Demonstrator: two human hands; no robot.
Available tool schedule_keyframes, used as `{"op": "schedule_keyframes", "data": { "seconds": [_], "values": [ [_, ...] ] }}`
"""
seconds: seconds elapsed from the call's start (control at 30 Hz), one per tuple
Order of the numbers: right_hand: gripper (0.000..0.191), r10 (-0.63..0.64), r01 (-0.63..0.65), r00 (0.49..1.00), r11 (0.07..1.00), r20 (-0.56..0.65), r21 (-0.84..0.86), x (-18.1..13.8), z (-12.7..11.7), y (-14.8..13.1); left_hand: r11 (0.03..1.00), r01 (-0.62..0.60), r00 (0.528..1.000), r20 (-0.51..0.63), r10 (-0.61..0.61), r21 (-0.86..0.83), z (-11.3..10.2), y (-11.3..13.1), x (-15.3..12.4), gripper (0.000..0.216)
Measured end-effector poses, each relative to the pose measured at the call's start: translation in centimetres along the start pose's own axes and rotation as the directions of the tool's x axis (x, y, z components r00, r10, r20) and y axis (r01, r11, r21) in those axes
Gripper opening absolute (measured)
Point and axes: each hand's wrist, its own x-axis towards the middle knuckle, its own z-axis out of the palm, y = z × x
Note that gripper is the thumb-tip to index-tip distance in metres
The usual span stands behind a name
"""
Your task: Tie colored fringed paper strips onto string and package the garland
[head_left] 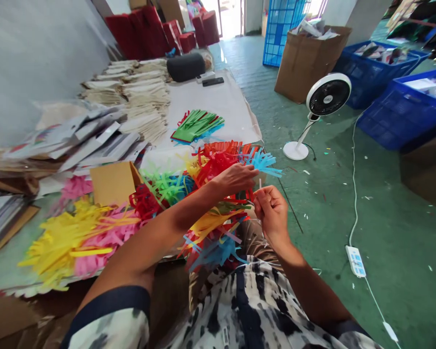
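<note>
A garland of fringed paper in red [218,165], orange, yellow and blue hangs over the table's edge and my lap. My left hand [236,178] reaches across it, fingers closed at the base of a light blue paper fringe [264,162] that fans out past the fingertips. Just below and to the right, my right hand [272,211] pinches between thumb and forefinger; a thin white strip [260,183] sticks up there. The fingers partly hide what is held. Beyond the hands lies a flat stack of green fringed paper [198,127] with red and blue edges.
Yellow fringes [63,242] and pink ones lie left of my arm, near a tan card envelope [112,183]. Paper stacks line the wall side. Right of the table stand a white fan [329,97], blue crates [403,114], and a power strip [356,261] with its cable on the floor.
</note>
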Motion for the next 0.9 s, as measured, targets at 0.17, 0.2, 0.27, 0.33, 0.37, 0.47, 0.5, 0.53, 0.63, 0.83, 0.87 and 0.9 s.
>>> {"op": "schedule_keyframes", "data": {
  "seconds": [0.17, 0.2, 0.27, 0.33, 0.37, 0.47, 0.5, 0.53, 0.63, 0.83, 0.87, 0.9],
  "values": [
    [0.041, -0.010, 0.010, 1.000, 0.999, -0.006, -0.032, -0.1, 0.0, -0.3, 0.965, 0.068, 0.947, -0.287, -0.142, -0.252, -1.4, -0.9, -0.8, 0.017],
    [0.041, -0.016, 0.015, 1.000, 0.999, -0.012, -0.045, -0.1, -0.1, -0.4, 0.935, 0.086, 0.896, -0.383, -0.224, -0.345, -2.1, -1.1, -1.2, 0.016],
    [0.041, -0.030, 0.029, 0.999, 0.998, -0.019, -0.060, -0.2, 0.0, -0.6, 0.826, 0.087, 0.743, -0.516, -0.426, -0.556, -3.5, -1.2, -2.5, 0.014],
    [0.040, -0.045, 0.043, 0.999, 0.997, -0.022, -0.069, -0.1, 0.2, -0.8, 0.702, 0.056, 0.601, -0.538, -0.592, -0.710, -4.9, -0.9, -4.0, 0.015],
    [0.040, -0.053, 0.051, 0.998, 0.996, -0.022, -0.074, 0.0, 0.4, -0.9, 0.670, 0.050, 0.559, -0.536, -0.633, -0.740, -5.5, -0.6, -4.8, 0.016],
    [0.039, -0.088, 0.085, 0.996, 0.992, -0.032, -0.095, 0.3, 1.1, -1.1, 0.706, 0.064, 0.595, -0.542, -0.594, -0.705, -6.2, 0.9, -6.8, 0.015],
    [0.037, -0.102, 0.098, 0.994, 0.990, -0.036, -0.105, 0.4, 1.4, -1.1, 0.721, 0.063, 0.636, -0.529, -0.562, -0.690, -6.0, 1.5, -7.2, 0.015],
    [0.036, -0.116, 0.110, 0.992, 0.987, -0.041, -0.118, 0.5, 1.6, -1.2, 0.716, 0.059, 0.677, -0.499, -0.540, -0.695, -5.7, 2.1, -7.5, 0.015],
    [0.030, -0.167, 0.156, 0.984, 0.974, -0.055, -0.163, 0.8, 2.2, -1.3, 0.570, 0.028, 0.757, -0.356, -0.549, -0.821, -4.3, 3.7, -8.0, 0.020],
    [0.028, -0.202, 0.183, 0.977, 0.956, -0.062, -0.228, 0.7, 2.6, -1.6, 0.323, -0.037, 0.797, -0.223, -0.562, -0.946, -2.1, 5.1, -8.3, 0.032],
    [0.029, -0.194, 0.177, 0.979, 0.957, -0.055, -0.229, 0.7, 2.6, -1.6, 0.321, -0.040, 0.799, -0.224, -0.558, -0.946, -1.9, 5.2, -8.3, 0.034],
    [0.030, -0.186, 0.171, 0.981, 0.960, -0.049, -0.224, 0.7, 2.6, -1.6, 0.325, -0.037, 0.801, -0.223, -0.555, -0.945, -1.8, 5.3, -8.4, 0.036]
  ]
}}
